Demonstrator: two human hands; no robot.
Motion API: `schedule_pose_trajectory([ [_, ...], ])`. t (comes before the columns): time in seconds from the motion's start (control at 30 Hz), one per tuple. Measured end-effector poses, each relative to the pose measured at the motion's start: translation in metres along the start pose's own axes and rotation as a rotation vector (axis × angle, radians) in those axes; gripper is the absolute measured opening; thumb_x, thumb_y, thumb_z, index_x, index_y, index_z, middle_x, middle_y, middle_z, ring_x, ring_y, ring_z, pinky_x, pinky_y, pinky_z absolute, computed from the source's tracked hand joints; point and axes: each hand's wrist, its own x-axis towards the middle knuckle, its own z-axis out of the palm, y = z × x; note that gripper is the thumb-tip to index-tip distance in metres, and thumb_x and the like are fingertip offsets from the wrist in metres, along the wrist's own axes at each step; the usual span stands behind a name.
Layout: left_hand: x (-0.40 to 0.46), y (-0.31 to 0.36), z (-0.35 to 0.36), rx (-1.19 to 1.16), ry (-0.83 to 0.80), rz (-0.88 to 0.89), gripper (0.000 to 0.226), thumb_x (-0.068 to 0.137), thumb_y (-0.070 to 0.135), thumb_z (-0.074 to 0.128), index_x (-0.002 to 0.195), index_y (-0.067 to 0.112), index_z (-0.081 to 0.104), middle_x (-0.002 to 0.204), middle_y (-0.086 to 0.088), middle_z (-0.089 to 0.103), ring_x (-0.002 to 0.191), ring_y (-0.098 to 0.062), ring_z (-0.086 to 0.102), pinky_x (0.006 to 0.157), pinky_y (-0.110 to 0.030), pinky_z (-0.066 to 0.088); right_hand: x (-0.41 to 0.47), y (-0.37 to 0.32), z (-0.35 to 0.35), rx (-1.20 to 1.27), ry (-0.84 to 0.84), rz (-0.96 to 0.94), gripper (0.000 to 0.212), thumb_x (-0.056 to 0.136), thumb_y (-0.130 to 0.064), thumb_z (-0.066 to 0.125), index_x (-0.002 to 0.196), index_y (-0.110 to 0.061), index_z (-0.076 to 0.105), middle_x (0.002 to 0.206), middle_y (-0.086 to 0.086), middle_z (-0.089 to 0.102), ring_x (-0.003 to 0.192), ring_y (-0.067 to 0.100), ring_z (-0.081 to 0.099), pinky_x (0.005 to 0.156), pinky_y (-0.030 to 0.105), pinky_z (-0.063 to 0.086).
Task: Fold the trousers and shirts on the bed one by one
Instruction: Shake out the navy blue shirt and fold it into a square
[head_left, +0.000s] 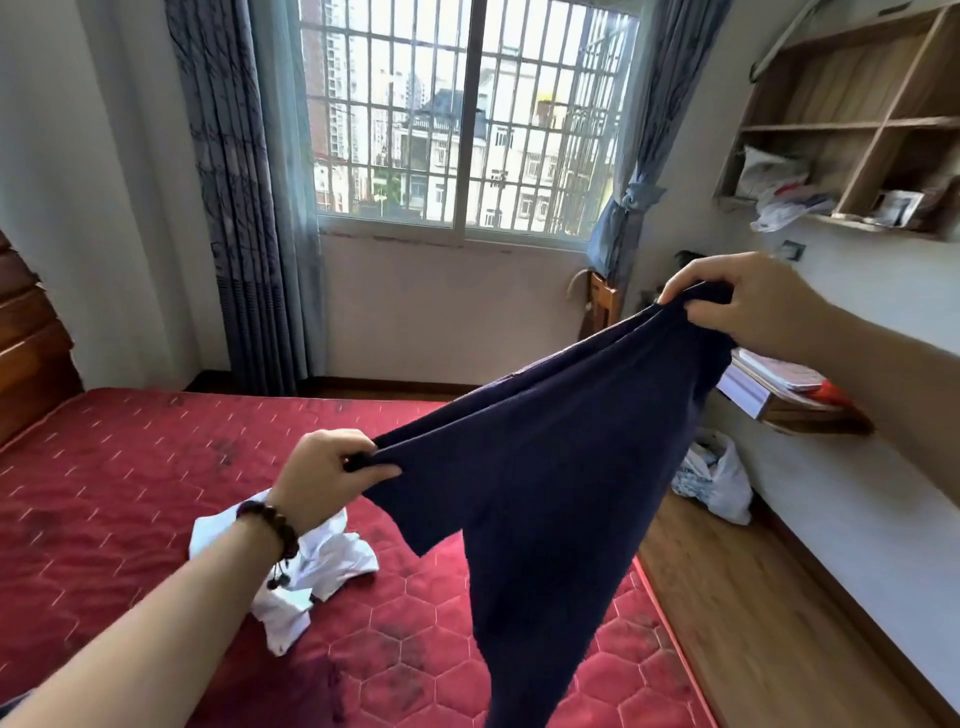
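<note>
A dark navy shirt hangs in the air above the right side of the red quilted bed, stretched between both hands. My left hand pinches its lower left corner, with a beaded bracelet on the wrist. My right hand grips the upper right corner, held higher and further away. The cloth droops to a point near the bottom of the view. A crumpled white garment lies on the bed under my left forearm, partly hidden by it.
A wooden headboard stands at the left. Wooden floor runs along the bed's right edge, with a white plastic bag on it. A desk with books and wall shelves are on the right; a barred window is ahead.
</note>
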Motion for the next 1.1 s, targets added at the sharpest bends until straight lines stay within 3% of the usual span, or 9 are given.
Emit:
schedule_pose_trajectory([
  [0.13, 0.0, 0.024, -0.032, -0.001, 0.026, 0.017, 0.029, 0.074, 0.013, 0.081, 0.061, 0.031, 0.062, 0.055, 0.014, 0.058, 0.051, -0.001, 0.047, 0.054, -0.019, 0.039, -0.027, 0.008, -0.011, 0.039, 0.066, 0.002, 0.03, 0.082, 0.0, 0.058, 0.088, -0.027, 0.07, 0.077, -0.024, 0.061, 0.074, -0.015, 0.053, 0.062, 0.011, 0.034],
  [0.27, -0.017, 0.06, -0.044, 0.054, -0.079, 0.011, 0.031, 0.076, 0.005, 0.078, 0.065, 0.031, 0.065, 0.053, 0.015, 0.06, 0.052, 0.005, 0.051, 0.056, -0.006, 0.037, -0.055, 0.012, -0.02, 0.042, 0.003, -0.003, 0.028, 0.082, 0.001, 0.059, 0.091, -0.024, 0.068, 0.082, -0.012, 0.063, 0.075, -0.001, 0.055, 0.062, 0.008, 0.034],
  [0.33, -0.033, 0.08, -0.048, -0.057, -0.071, -0.028, 0.028, 0.076, -0.002, 0.074, 0.081, 0.026, 0.07, 0.063, 0.017, 0.067, 0.06, 0.008, 0.057, 0.063, -0.004, 0.042, -0.075, 0.019, -0.031, 0.114, 0.014, 0.028, 0.03, 0.082, 0.0, 0.058, 0.1, -0.024, 0.065, 0.088, -0.007, 0.064, 0.074, 0.005, 0.055, 0.063, 0.016, 0.037],
  [0.43, -0.067, 0.108, -0.046, -0.145, -0.03, -0.074, 0.043, 0.075, -0.001, 0.074, 0.11, 0.023, 0.066, 0.07, 0.007, 0.067, 0.061, 0.004, 0.057, 0.065, -0.007, 0.045, -0.113, 0.029, -0.05, 0.15, -0.083, 0.052, 0.036, 0.084, 0.0, 0.06, 0.113, -0.019, 0.064, 0.097, 0.001, 0.066, 0.079, 0.012, 0.058, 0.066, 0.019, 0.04],
  [0.5, -0.092, 0.126, -0.037, -0.082, -0.011, -0.064, 0.027, 0.075, 0.001, 0.075, 0.096, 0.016, 0.071, 0.066, 0.01, 0.068, 0.059, 0.006, 0.057, 0.063, -0.006, 0.044, -0.142, 0.035, -0.059, 0.138, -0.138, 0.032, 0.029, 0.083, 0.003, 0.062, 0.105, -0.015, 0.069, 0.096, 0.004, 0.068, 0.082, 0.017, 0.059, 0.069, 0.019, 0.042],
  [0.57, -0.116, 0.139, -0.028, -0.131, -0.011, -0.115, 0.01, 0.077, 0.001, 0.074, 0.083, 0.009, 0.073, 0.066, 0.01, 0.07, 0.061, 0.005, 0.059, 0.062, -0.007, 0.045, -0.171, 0.037, -0.065, 0.176, -0.146, 0.037, 0.026, 0.084, 0.001, 0.062, 0.094, -0.021, 0.07, 0.089, -0.003, 0.069, 0.078, 0.012, 0.059, 0.069, 0.022, 0.043],
  [0.73, -0.164, 0.154, -0.011, -0.487, -0.067, -0.342, 0.009, 0.081, 0.0, 0.066, 0.084, 0.006, 0.073, 0.077, 0.0, 0.073, 0.07, -0.006, 0.067, 0.066, -0.013, 0.052, -0.215, 0.049, -0.065, 0.439, -0.14, 0.154, 0.028, 0.085, -0.004, 0.06, 0.079, -0.029, 0.071, 0.07, -0.009, 0.067, 0.067, 0.01, 0.06, 0.061, 0.027, 0.051],
  [0.93, -0.188, 0.133, 0.011, -0.757, -0.055, -0.603, 0.011, 0.068, 0.01, 0.073, 0.079, 0.008, 0.076, 0.081, -0.01, 0.073, 0.073, -0.018, 0.071, 0.065, -0.024, 0.057, -0.213, 0.065, -0.03, 0.616, -0.243, 0.26, 0.02, 0.086, -0.008, 0.063, 0.088, -0.023, 0.076, 0.074, -0.006, 0.073, 0.062, 0.003, 0.064, 0.051, 0.015, 0.05],
  [1.1, -0.166, 0.078, 0.043, -0.805, -0.082, -0.783, 0.008, 0.071, 0.007, 0.073, 0.078, 0.01, 0.077, 0.081, -0.01, 0.073, 0.073, -0.018, 0.071, 0.063, -0.027, 0.057, -0.177, 0.093, 0.042, 0.666, -0.28, 0.348, 0.016, 0.086, -0.007, 0.061, 0.093, -0.015, 0.073, 0.079, 0.004, 0.071, 0.062, 0.007, 0.062, 0.054, 0.02, 0.051],
])
